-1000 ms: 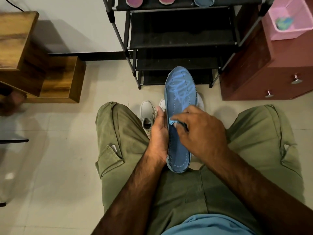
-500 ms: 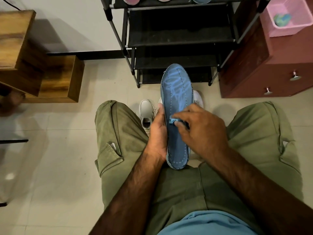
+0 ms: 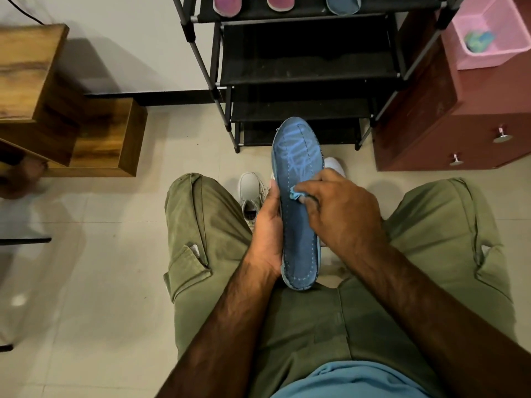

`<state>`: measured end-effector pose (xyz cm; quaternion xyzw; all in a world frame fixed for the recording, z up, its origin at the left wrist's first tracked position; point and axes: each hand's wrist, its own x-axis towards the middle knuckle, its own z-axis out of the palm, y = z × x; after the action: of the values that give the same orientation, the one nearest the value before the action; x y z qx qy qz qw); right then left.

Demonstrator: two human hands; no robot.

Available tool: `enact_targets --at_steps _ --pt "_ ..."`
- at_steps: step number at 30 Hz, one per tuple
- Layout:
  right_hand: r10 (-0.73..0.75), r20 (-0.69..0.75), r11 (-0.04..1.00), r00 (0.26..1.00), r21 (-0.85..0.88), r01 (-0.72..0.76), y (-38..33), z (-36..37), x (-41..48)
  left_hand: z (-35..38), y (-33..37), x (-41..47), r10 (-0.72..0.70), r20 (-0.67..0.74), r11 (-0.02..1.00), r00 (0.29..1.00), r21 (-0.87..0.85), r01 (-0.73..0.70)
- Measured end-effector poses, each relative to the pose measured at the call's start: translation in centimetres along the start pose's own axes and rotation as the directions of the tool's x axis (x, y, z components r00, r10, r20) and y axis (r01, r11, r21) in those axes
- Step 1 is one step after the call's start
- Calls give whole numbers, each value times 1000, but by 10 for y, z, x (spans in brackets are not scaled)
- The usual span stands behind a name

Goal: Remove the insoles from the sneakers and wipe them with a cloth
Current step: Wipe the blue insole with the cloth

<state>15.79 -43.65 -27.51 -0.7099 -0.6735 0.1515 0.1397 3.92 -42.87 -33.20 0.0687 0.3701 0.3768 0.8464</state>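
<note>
Wiping: pinching cloth (image 3: 294, 193) in right hand (image 3: 342, 214); gripping edge of blue insole (image 3: 300, 231) in left hand (image 3: 267, 234)
Progress: likely finishing; three insoles (image 3: 227, 4) on rack (image 3: 307, 73)

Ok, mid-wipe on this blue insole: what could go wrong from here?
The left hand grips the blue insole along one edge only, so pressure from the right hand could flex it or tip it onto the sneaker below. The cloth is only a small pinched wad and might slip.

Two blue insoles (image 3: 298, 225), two pink insoles (image 3: 227, 4), two pale sneakers (image 3: 251, 191), one blue cloth (image 3: 296, 193) and one black shoe rack (image 3: 310, 73)
</note>
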Motion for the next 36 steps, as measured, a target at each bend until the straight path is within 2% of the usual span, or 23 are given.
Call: enact_targets --at_steps 4,10,15,21,26,30,32,36 --pt "-96 35 995 995 30 95 -8 0 -19 -4 2 0 -6 -49 1000 999 8 7" --pt "13 2 998 1000 -69 -13 -2 -4 15 7 0 -5 9 -14 999 1000 42 -8" --pt "-85 71 995 994 -46 88 -8 -3 -8 5 4 -6 12 -30 998 999 66 -10" --pt "22 -11 998 1000 -56 -22 1 -2 17 7 -1 -6 13 -22 994 1000 111 -11" --pt "-82 49 996 995 -35 84 -1 -1 -8 4 -2 -2 -11 -42 997 999 74 15" --pt "26 -47 997 999 -77 -29 10 -3 20 6 0 -4 -96 7 993 995 75 96" --pt "50 -52 997 997 -64 -53 9 -1 18 8 -1 -6 -81 6 994 997 81 80" --pt "-66 1 997 998 -44 66 3 2 -8 9 -1 -6 -44 -24 996 999 80 46"
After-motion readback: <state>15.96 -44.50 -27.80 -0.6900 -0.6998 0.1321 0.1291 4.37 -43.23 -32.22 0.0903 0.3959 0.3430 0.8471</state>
